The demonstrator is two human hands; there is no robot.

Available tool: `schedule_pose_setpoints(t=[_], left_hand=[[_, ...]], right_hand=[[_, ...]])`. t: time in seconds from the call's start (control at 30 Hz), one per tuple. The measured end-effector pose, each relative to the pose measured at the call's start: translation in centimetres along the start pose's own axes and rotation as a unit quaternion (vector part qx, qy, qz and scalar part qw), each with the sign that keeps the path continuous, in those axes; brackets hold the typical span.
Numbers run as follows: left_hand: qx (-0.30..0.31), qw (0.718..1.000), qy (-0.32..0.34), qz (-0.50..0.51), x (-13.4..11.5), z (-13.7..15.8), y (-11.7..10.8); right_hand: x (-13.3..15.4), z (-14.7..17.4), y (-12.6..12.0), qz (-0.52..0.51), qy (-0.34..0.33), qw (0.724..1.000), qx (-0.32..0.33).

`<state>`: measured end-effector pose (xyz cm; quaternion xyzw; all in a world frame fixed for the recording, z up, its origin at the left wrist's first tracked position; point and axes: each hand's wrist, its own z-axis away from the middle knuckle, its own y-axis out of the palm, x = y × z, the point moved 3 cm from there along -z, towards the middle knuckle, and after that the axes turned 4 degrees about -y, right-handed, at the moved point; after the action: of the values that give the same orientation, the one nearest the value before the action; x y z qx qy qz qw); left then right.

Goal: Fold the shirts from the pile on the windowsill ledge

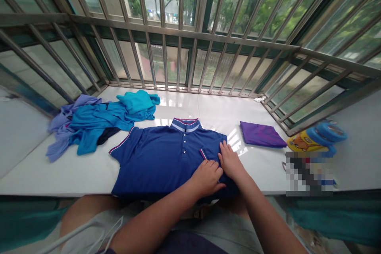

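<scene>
A dark blue polo shirt (154, 158) lies face up and spread out, its striped collar at the far side and its lower part at the near edge. The side toward my right hand looks folded inward. My left hand (206, 176) rests on the shirt's front just below the striped chest pocket, fingers bent a little and thumb apart. On the shirt's right edge, near the shoulder, lies my right hand (229, 160), its fingers stretched out flat. Neither hand visibly grips the cloth.
Blue and lilac clothes (101, 121) lie heaped at the left of the white ledge (166, 107). A folded purple garment (262, 134) is on the right. Beyond it are a yellow-and-blue bottle (312, 139) and a blurred-out item (309, 174). Metal bars (181, 39) enclose the ledge.
</scene>
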<state>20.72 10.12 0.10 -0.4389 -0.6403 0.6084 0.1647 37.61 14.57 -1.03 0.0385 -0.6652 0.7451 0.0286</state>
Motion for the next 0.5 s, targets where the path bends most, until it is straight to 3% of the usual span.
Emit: schedule_pose_setpoints(t=[0.1,0.23,0.4,0.5], left_hand=[[-0.008,0.999,-0.031,-0.004,-0.7,1.0,0.4],[-0.03,0.999,-0.043,0.013,-0.9,1.7,1.3],[-0.005,0.997,-0.063,0.042,-0.4,-0.7,1.9],[0.006,0.995,-0.072,0.069,0.4,-2.3,0.5]], right_hand=[[0.3,-2.0,0.3,0.022,0.041,0.999,-0.007],[-0.2,-2.5,0.5,0.012,0.047,0.998,-0.029],[-1.1,-4.6,-0.1,0.018,0.036,0.999,-0.013],[-1.7,-6.6,-0.5,0.027,0.027,0.999,-0.01]])
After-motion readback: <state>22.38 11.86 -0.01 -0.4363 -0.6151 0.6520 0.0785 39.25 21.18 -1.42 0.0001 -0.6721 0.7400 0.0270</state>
